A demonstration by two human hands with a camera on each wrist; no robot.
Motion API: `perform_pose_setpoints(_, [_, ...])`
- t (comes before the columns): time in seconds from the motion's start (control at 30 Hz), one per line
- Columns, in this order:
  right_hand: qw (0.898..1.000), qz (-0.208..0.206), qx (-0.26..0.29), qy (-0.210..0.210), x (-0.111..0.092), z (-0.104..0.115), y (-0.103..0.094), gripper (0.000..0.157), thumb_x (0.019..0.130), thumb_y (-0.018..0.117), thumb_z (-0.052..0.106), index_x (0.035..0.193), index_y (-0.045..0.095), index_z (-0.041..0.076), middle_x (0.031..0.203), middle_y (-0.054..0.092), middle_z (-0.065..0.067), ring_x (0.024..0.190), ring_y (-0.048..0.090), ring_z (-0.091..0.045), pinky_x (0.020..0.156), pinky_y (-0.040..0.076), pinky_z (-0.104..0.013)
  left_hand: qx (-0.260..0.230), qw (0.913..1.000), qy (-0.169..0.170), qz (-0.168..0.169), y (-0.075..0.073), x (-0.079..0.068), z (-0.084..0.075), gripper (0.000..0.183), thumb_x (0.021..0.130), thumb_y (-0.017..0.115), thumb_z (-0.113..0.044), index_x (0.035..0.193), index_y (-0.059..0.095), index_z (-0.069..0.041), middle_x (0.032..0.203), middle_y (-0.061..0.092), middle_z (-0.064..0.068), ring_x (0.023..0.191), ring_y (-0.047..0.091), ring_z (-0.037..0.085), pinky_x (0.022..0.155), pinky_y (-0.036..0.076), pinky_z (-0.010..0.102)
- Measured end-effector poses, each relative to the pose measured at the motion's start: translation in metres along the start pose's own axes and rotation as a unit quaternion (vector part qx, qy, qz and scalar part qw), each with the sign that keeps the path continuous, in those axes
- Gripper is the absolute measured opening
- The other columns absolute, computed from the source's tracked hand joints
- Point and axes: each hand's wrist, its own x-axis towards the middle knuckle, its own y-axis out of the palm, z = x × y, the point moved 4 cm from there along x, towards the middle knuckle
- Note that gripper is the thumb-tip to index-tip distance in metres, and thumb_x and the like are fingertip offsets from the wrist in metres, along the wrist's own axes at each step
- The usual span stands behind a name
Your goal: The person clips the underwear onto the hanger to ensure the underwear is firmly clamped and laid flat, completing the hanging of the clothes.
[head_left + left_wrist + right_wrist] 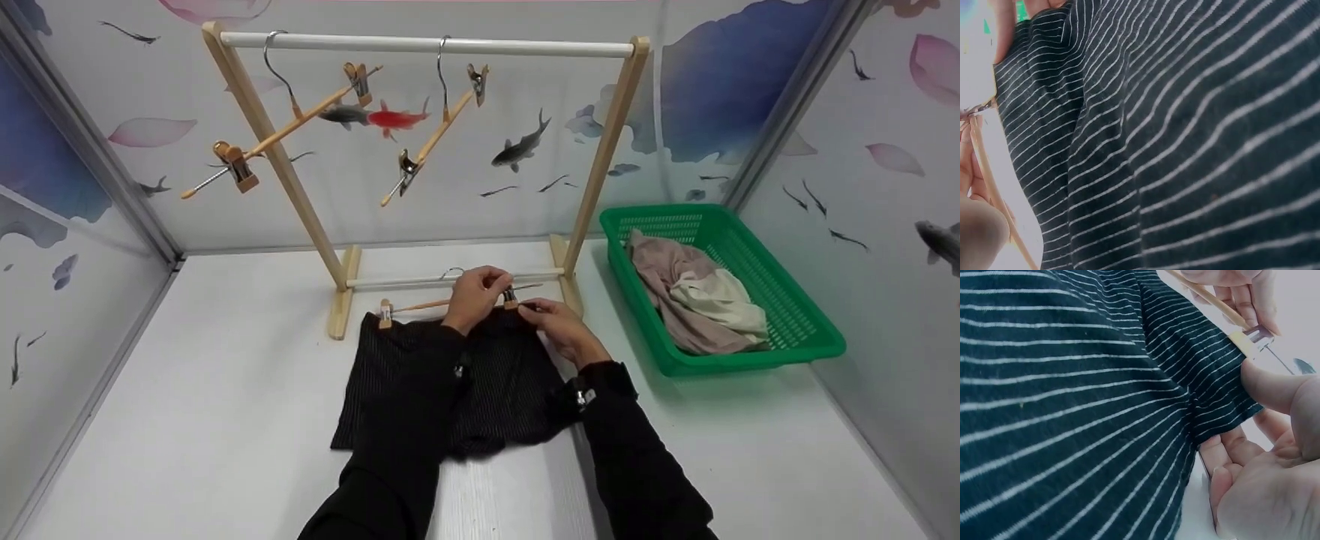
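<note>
A black garment with thin white stripes [499, 390] lies spread on the white table, its upper edge along a wooden clip hanger [421, 306]. The hanger's left clip [385, 315] sits over that edge. My left hand [472, 296] pinches the right clip [511, 298], which in the right wrist view meets the cloth at its tan pad [1241, 343]. Just beside it, my right hand [561, 328] holds the garment's upper right corner, thumb on top and fingers beneath. In the left wrist view, striped cloth [1145, 140] fills most of the picture.
A wooden rack [606, 150] with a white top rail [420, 43] stands behind the garment. Two clip hangers, one on the left [300, 120] and one near the middle [442, 127], hang from it. At right, a green basket [806, 330] holds crumpled pinkish and pale cloth [675, 292].
</note>
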Motion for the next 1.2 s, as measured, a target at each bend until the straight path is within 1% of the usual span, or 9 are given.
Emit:
perform_pose_setpoints(0.23, [0.999,-0.021,0.044,0.001,0.0026,-0.0004,-0.0003,0.028,0.104,0.061,0.021,0.122,0.065,0.0,0.116,0.068,-0.007,0.123,0.055,-0.032,0.115,0.028,-0.047,0.031,0.9994,0.013,0.01,0.0028,-0.0001,0.0034,0.022,0.102,0.065,-0.02,0.11,0.074,-0.002,0.093,0.071,0.009,0.083,0.063,0.02,0.075,0.047,0.031])
perform_pose_setpoints(0.37, [0.998,-0.024,0.059,0.005,0.0022,-0.0009,-0.0002,0.026,0.104,0.061,0.021,0.121,0.064,0.002,0.118,0.067,-0.006,0.124,0.055,-0.033,0.115,0.026,-0.047,0.043,0.9989,0.002,0.019,0.0035,0.0005,0.0052,0.024,0.102,0.064,-0.022,0.112,0.074,-0.002,0.094,0.071,0.008,0.083,0.064,0.02,0.075,0.048,0.031])
perform_pose_setpoints(0.53, [0.998,-0.035,0.06,0.008,0.0018,-0.0009,0.0004,0.03,0.102,0.064,0.024,0.125,0.065,0.004,0.123,0.066,-0.008,0.125,0.055,-0.034,0.117,0.023,-0.051,0.054,0.998,-0.009,0.034,0.0029,0.0001,0.0062,0.026,0.104,0.061,-0.024,0.116,0.073,-0.004,0.098,0.072,0.008,0.089,0.065,0.021,0.085,0.049,0.037])
perform_pose_setpoints(0.73, [0.995,-0.06,0.075,0.008,0.0011,-0.0013,0.0016,0.028,0.102,0.064,0.026,0.121,0.067,0.006,0.127,0.062,-0.008,0.127,0.052,-0.033,0.118,0.017,-0.055,0.067,0.9972,-0.003,0.033,0.0024,-0.0005,0.005,0.028,0.104,0.06,-0.026,0.117,0.072,-0.005,0.099,0.072,0.008,0.095,0.065,0.025,0.102,0.038,0.049])
perform_pose_setpoints(0.8, [0.995,-0.062,0.076,0.012,0.0014,-0.0013,0.0025,0.026,0.102,0.064,0.026,0.118,0.067,0.006,0.125,0.062,-0.008,0.127,0.051,-0.033,0.118,0.017,-0.056,0.077,0.9963,-0.009,0.037,0.0031,-0.0006,0.0053,0.029,0.105,0.059,-0.028,0.118,0.072,-0.005,0.102,0.072,0.008,0.097,0.065,0.025,0.104,0.035,0.05])
perform_pose_setpoints(0.87, [0.995,-0.065,0.07,0.018,0.001,-0.0009,0.0036,0.025,0.102,0.064,0.025,0.117,0.066,0.006,0.123,0.063,-0.008,0.127,0.05,-0.032,0.118,0.017,-0.056,0.085,0.9955,-0.013,0.041,0.0037,-0.0006,0.0057,0.031,0.106,0.057,-0.028,0.12,0.072,-0.005,0.106,0.072,0.009,0.1,0.065,0.025,0.104,0.037,0.049])
perform_pose_setpoints(1.0, [0.996,-0.071,0.059,0.017,0.001,0.0001,0.004,0.027,0.102,0.065,0.024,0.118,0.065,0.003,0.126,0.061,-0.01,0.128,0.049,-0.031,0.118,0.019,-0.054,0.085,0.9949,-0.019,0.051,0.0057,0.0005,0.0061,0.033,0.107,0.055,-0.027,0.123,0.071,-0.003,0.114,0.072,0.01,0.106,0.065,0.026,0.102,0.043,0.046])
perform_pose_setpoints(1.13, [0.996,-0.076,0.048,0.01,0.0008,0.0015,0.004,0.027,0.103,0.063,0.021,0.12,0.064,0.0,0.131,0.057,-0.013,0.13,0.047,-0.03,0.117,0.025,-0.048,0.096,0.9935,-0.018,0.058,0.0078,0.0011,0.0045,0.035,0.107,0.054,-0.025,0.127,0.069,0.0,0.119,0.071,0.011,0.112,0.064,0.028,0.109,0.035,0.049])
perform_pose_setpoints(1.2, [0.996,-0.085,0.034,0.006,0.0011,0.0031,0.0042,0.028,0.103,0.062,0.02,0.12,0.063,-0.002,0.132,0.057,-0.015,0.129,0.048,-0.031,0.114,0.03,-0.045,0.108,0.9923,-0.013,0.06,0.0083,0.001,0.0022,0.036,0.107,0.053,-0.024,0.129,0.067,0.001,0.12,0.07,0.013,0.114,0.064,0.029,0.11,0.035,0.049])
